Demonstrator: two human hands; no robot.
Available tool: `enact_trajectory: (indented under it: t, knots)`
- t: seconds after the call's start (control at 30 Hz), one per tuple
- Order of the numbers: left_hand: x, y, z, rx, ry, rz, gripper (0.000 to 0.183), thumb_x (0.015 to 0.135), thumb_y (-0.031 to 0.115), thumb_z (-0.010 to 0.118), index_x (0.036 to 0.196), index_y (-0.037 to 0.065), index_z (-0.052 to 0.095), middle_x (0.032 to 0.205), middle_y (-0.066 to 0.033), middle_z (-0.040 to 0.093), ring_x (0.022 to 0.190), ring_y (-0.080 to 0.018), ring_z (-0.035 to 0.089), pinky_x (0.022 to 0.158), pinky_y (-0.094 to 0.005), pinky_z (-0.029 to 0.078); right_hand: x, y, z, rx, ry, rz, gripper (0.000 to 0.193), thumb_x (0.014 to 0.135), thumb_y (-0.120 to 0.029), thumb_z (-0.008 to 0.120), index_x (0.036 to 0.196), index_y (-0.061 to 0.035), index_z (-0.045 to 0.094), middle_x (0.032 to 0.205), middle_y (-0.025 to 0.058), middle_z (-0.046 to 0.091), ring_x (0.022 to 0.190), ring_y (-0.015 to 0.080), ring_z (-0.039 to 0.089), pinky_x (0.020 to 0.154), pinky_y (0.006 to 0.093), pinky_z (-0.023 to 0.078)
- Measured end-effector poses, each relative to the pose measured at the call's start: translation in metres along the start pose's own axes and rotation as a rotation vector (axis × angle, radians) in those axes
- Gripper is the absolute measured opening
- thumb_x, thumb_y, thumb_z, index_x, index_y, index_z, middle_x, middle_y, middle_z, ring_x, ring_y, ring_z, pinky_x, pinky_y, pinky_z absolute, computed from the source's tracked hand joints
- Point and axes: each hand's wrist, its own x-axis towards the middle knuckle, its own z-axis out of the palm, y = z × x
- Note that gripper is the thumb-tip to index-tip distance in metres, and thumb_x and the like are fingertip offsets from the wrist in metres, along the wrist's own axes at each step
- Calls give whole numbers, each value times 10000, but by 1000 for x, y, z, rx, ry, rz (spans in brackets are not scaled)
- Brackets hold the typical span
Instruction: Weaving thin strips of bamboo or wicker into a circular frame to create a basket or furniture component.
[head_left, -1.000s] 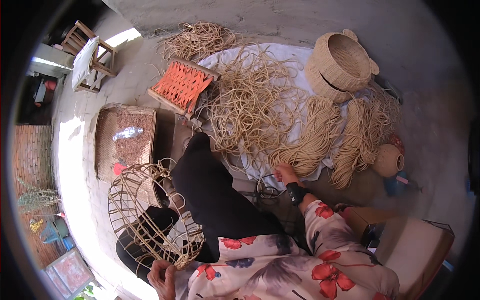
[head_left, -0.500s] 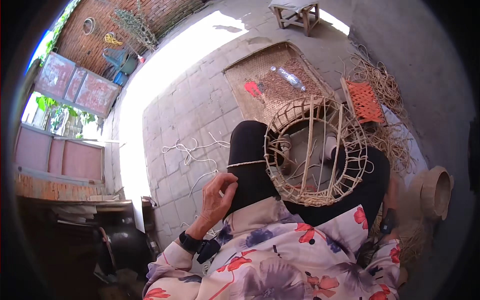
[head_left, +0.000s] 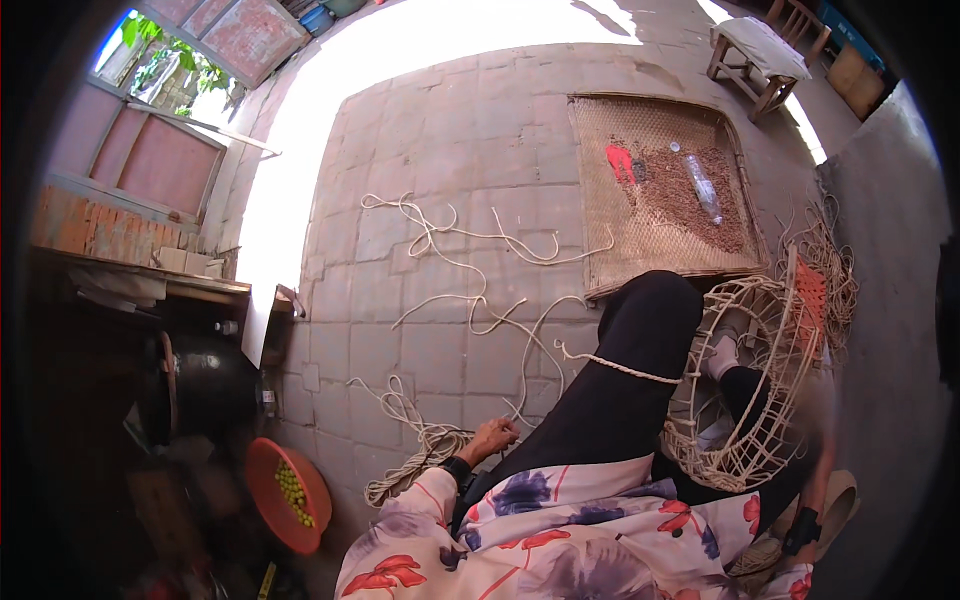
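Observation:
My left hand [head_left: 493, 438] reaches down beside my left thigh, fingers drawn together at a pale cord [head_left: 527, 385] lying on the paving. Just below it is a loose heap of the same cord [head_left: 415, 450]. An openwork basket frame [head_left: 735, 482], woven of pale cord or cane, rests tilted against my right leg. One strand [head_left: 630, 370] runs from the frame across my left thigh. My right hand [head_left: 815, 400] is at the frame's right side, blurred and shaded, so its fingers cannot be made out.
Ahead lies a woven tray [head_left: 600, 235] with small brown pieces, a clear bottle [head_left: 703, 188] and a red item [head_left: 620, 162]. An orange bowl [head_left: 262, 490] of green fruit stands at left, near a dark pot [head_left: 215, 390]. A stool [head_left: 765, 50] is far right; cord bundles [head_left: 840, 270] lie right.
The view has swung left and down. My left hand has moved from above my thigh down to the cords on the ground. The basket frame now leans more upright against my right leg.

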Motion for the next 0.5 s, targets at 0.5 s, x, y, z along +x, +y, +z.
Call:
enact_trajectory:
  t: [0.5]
  knots:
    - [99, 43, -42, 141, 337, 128, 295, 832, 271, 601, 1044, 96, 709, 1005, -177, 725, 993, -393, 666, 892, -475, 517, 24, 26, -39, 133, -86, 258, 459, 1013, -405, 490, 1240, -31, 626, 1147, 83, 688, 990, 197, 676, 880, 303, 537]
